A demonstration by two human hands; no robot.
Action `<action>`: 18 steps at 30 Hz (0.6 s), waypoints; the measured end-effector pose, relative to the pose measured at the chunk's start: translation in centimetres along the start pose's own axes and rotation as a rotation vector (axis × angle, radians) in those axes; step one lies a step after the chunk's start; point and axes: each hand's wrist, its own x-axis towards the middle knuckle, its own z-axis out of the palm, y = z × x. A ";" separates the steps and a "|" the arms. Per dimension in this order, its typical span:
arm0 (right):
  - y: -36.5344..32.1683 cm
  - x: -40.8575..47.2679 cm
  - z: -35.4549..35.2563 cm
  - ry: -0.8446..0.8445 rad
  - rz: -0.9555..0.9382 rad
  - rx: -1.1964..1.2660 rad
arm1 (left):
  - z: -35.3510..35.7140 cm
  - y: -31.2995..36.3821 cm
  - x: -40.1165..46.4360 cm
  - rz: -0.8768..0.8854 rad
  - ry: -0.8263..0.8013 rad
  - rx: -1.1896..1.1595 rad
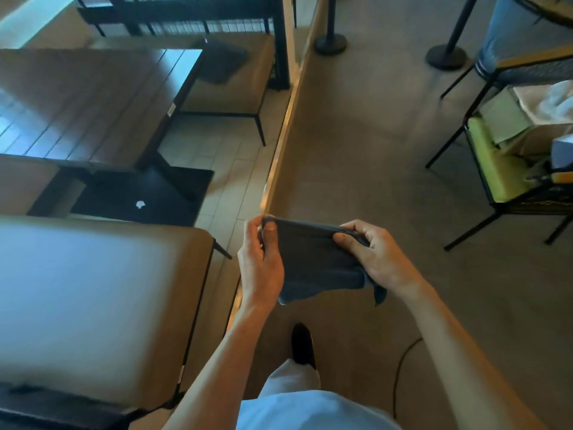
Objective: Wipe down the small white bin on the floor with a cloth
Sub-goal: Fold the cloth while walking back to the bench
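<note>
Both hands hold a dark grey cloth (313,262) in the air above the brown floor (356,150), in front of the person's body. The left hand (260,262) pinches the cloth's upper left corner, thumb on the near face and curled fingers behind it. The right hand (372,252) grips the upper right corner, thumb pressed over the top fold and fingers wrapped under the bunched fabric. Between the 2 grips the cloth hangs folded, and a loose tail droops below the right wrist.

The small white bin is not in view anywhere, so I cannot tell where it stands; the wiping has not yet begun and the bin has yet to be found.

The risks, as I judge them:
- A thin dark cable (400,367) curves across the floor just right of the dark shoe (302,342); a step taken with eyes on the cloth could catch it
- The padded bench (102,299) lies close on the left, with a metal strip (279,144) along the floor edge beside it; a foot could stub or slip there
- The black wire chair (496,181) at the right, loaded with papers and a green cushion, has splayed legs reaching into the walking path
- The drooping tail could drag on the floor when the person crouches, picking up dirt and smearing it on the bin
- The picture is blurred, which suggests movement, so footing deserves care
</note>
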 end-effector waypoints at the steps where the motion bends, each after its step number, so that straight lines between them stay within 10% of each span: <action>1: -0.4 1.4 0.2 0.011 0.004 0.005 | -0.1 -0.1 1.6 0.003 -0.008 -0.002; 18: -1.9 18.1 -1.8 -0.001 0.001 0.087 | 3.8 -0.7 18.4 0.084 0.006 -0.008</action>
